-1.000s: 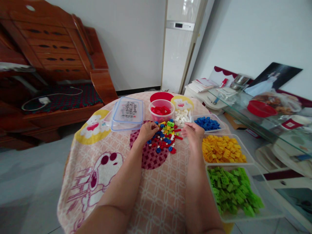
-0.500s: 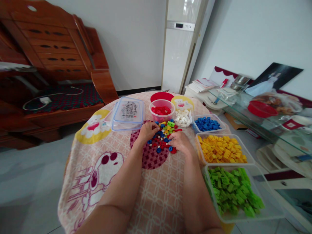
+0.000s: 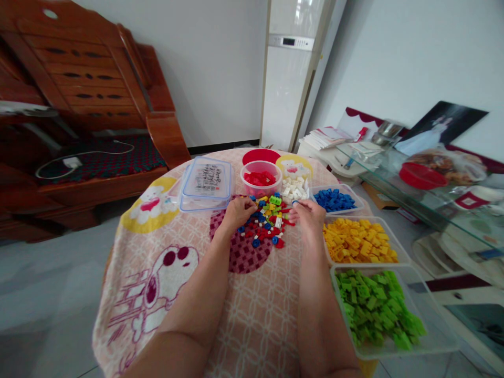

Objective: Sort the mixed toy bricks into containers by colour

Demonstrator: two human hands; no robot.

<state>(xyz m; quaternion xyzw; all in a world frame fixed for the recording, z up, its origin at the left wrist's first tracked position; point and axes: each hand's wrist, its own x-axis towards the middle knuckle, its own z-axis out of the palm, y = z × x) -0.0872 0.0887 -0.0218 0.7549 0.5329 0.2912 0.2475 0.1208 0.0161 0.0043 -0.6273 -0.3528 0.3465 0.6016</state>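
Note:
A pile of mixed small bricks [image 3: 264,224] in red, blue, yellow and green lies on the patterned cloth in the middle of the round table [image 3: 244,304]. My left hand [image 3: 236,211] rests curled on the pile's left edge, fingers closed over bricks I cannot single out. My right hand [image 3: 309,214] is at the pile's right edge, beside the white bricks [image 3: 294,188], its fingertips pinched together; what they hold is too small to name.
Sorted bricks fill clear trays on the right: blue [image 3: 334,200], yellow [image 3: 358,241], green [image 3: 376,310]. A red-brick tub [image 3: 260,179] and a lidded clear box [image 3: 205,182] stand at the back. A wooden bench [image 3: 79,121] is left, a glass shelf [image 3: 425,184] right.
My right hand went from beside the blue tray onto the pile, then drew back to the pile's right edge with fingers pinched. My left hand stayed put.

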